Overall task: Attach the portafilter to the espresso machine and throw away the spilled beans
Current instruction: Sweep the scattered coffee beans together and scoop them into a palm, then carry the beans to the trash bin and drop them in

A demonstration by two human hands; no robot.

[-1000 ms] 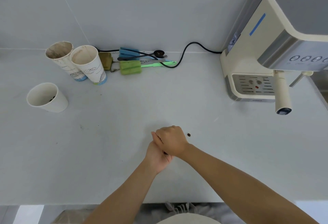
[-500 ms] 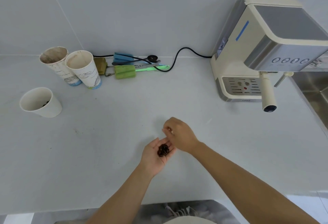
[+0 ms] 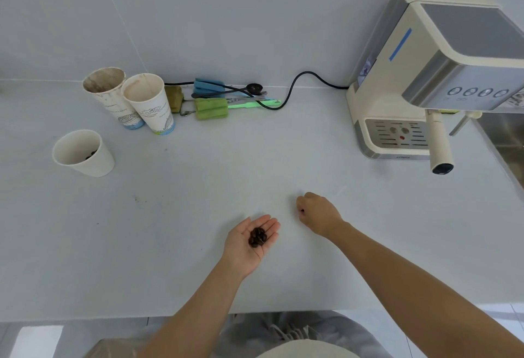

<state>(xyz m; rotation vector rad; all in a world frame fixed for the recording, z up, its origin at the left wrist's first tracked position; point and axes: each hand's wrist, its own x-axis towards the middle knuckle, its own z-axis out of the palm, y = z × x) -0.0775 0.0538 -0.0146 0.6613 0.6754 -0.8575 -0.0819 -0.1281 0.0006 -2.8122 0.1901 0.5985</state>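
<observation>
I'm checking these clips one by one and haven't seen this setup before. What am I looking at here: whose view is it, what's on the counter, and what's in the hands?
There is no robot: a camera on a person's head looks down at their two bare hands over a pale counter. The left hand lies palm up and open, cupping a small pile of coffee beans. The right hand is curled just above the counter and seems to pinch one more bean, though that is small to tell. On the right stands the espresso machine with the portafilter already attached, its handle pointing toward the camera. On the left are three paper cups; the nearest cup has something dark inside. Sponges and utensils lie by the wall.
</observation>
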